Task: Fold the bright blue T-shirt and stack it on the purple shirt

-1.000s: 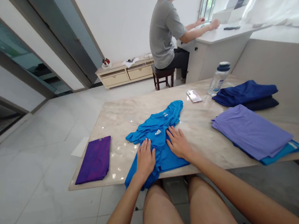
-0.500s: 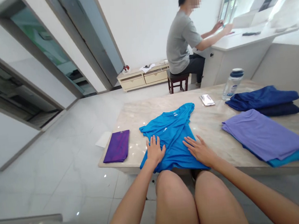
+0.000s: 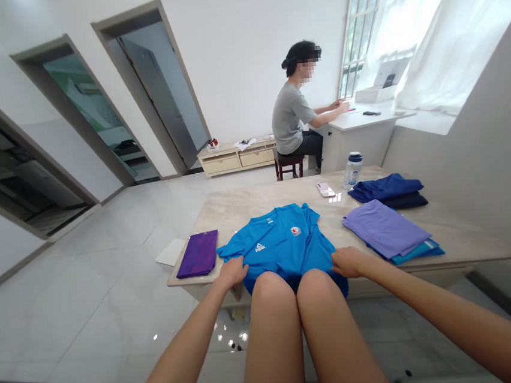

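Both hands, left hand (image 3: pixel 232 272) and right hand (image 3: pixel 348 261), pinch the smooth blue jersey (image 3: pixel 283 243) flat on glossy marble table (image 3: pixel 459 244).

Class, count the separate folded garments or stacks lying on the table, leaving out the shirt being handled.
3: purple garment at left; lilac-topped stack at right; navy stack behind it. Stacks hide layers.

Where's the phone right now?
The phone lies flat on the far part of the table, right of centre in the head view, just left of the water bottle and beyond the blue shirt.
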`<control>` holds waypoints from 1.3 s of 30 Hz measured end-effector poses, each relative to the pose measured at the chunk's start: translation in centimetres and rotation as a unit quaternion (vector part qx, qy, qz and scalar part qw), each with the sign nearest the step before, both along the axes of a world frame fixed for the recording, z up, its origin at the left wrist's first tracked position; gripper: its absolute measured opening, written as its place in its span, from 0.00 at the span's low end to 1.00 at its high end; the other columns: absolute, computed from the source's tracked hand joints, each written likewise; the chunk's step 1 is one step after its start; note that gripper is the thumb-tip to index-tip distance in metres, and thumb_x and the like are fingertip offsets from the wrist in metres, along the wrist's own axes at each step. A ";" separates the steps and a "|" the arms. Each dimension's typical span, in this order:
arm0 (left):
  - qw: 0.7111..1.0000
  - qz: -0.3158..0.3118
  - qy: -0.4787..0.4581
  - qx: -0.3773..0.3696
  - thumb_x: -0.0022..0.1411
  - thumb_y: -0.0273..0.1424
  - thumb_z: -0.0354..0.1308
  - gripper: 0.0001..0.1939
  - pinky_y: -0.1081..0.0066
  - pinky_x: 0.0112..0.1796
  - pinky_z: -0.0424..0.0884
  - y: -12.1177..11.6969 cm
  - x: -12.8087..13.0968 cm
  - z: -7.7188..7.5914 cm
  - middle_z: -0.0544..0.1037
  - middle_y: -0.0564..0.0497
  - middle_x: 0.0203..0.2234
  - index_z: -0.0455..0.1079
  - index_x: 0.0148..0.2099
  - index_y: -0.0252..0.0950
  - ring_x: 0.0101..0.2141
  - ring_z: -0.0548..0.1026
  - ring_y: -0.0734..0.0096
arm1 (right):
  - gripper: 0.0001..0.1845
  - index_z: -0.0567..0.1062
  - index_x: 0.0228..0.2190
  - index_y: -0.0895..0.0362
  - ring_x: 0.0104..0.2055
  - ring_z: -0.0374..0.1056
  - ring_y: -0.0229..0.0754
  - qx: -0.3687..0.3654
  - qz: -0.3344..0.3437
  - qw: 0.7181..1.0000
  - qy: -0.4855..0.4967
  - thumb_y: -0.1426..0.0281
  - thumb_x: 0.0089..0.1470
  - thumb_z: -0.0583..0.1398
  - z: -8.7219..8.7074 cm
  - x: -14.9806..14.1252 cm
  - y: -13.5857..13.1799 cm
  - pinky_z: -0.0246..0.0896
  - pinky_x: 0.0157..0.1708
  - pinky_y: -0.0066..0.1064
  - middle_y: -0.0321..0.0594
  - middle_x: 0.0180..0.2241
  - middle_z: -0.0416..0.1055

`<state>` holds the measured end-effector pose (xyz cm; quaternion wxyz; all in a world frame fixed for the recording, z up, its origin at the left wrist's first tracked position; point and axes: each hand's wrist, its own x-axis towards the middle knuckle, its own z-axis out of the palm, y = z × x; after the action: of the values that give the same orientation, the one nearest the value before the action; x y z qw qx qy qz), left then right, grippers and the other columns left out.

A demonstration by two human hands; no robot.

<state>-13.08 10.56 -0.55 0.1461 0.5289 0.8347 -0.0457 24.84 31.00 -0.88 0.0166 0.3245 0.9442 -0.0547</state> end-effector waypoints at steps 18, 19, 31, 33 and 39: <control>0.982 0.001 0.042 0.185 0.80 0.44 0.42 0.35 0.42 0.77 0.48 7.5 -2.8 -9.6 0.57 0.41 0.80 0.58 0.82 0.36 0.79 0.53 0.45 | 0.32 0.67 0.74 0.58 0.80 0.52 0.62 0.043 -0.059 0.997 0.007 0.63 0.77 0.46 -8.9 -11.5 6.9 0.50 0.74 0.68 0.52 0.78 0.56; 0.980 0.002 0.041 0.193 0.80 0.44 0.43 0.35 0.42 0.77 0.48 8.5 -3.7 -9.9 0.57 0.41 0.80 0.58 0.82 0.36 0.79 0.53 0.45 | 0.33 0.65 0.75 0.58 0.81 0.49 0.62 0.047 -0.074 0.996 0.017 0.62 0.77 0.45 -9.6 -11.6 7.8 0.49 0.74 0.69 0.51 0.79 0.54; 0.969 -0.015 0.013 0.245 0.80 0.43 0.43 0.35 0.36 0.76 0.48 19.6 -9.2 -10.1 0.56 0.36 0.80 0.59 0.80 0.31 0.79 0.53 0.42 | 0.37 0.57 0.79 0.58 0.84 0.38 0.59 0.058 -0.117 0.984 0.121 0.57 0.79 0.41 -10.3 -14.1 15.4 0.37 0.79 0.65 0.49 0.81 0.46; 0.958 -0.071 0.001 0.278 0.80 0.43 0.42 0.35 0.41 0.77 0.48 16.4 -7.8 -10.6 0.56 0.38 0.80 0.58 0.81 0.31 0.79 0.52 0.46 | 0.37 0.53 0.80 0.57 0.84 0.36 0.56 0.064 -0.096 0.984 0.134 0.56 0.79 0.42 -10.6 -11.6 11.5 0.38 0.80 0.60 0.46 0.82 0.43; 0.966 -0.102 -0.002 0.236 0.80 0.39 0.39 0.34 0.47 0.76 0.56 6.5 -6.2 -10.9 0.66 0.36 0.76 0.65 0.77 0.28 0.76 0.62 0.50 | 0.37 0.58 0.78 0.59 0.83 0.44 0.55 0.018 -0.097 0.992 0.082 0.57 0.79 0.42 -11.3 -1.7 2.4 0.45 0.79 0.57 0.47 0.81 0.48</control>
<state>-19.27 17.09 -11.48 0.0134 0.6306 0.7634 0.1394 23.18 33.45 -12.21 -0.0718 0.4095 0.9071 -0.0656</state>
